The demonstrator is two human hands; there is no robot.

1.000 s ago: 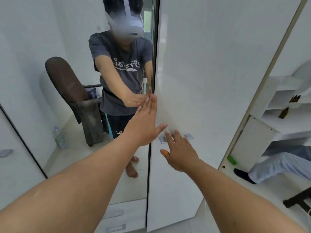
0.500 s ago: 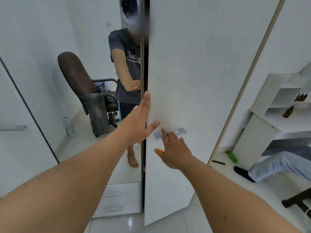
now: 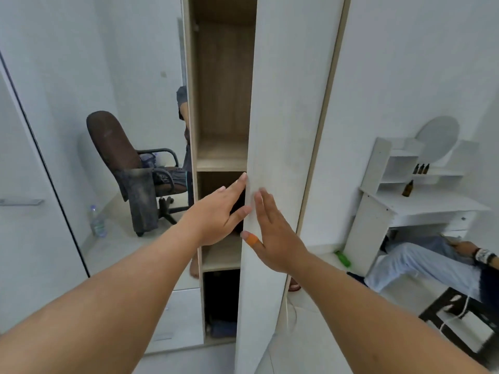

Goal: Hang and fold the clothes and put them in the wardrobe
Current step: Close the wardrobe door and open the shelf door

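White wardrobe door (image 3: 280, 130) is standing ajar; flat left hand (image 3: 220, 214) and right hand (image 3: 272, 238), grasping nothing, are pressing its edge to widen access.

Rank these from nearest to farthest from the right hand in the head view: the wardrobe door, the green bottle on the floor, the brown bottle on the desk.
1. Wardrobe door: under the right hand.
2. Green bottle: on the floor, to its right.
3. Brown bottle: on the white desk, farther right.

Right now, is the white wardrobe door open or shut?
Partly open: the wardrobe door stands away from the frame, exposing wooden shelves inside.
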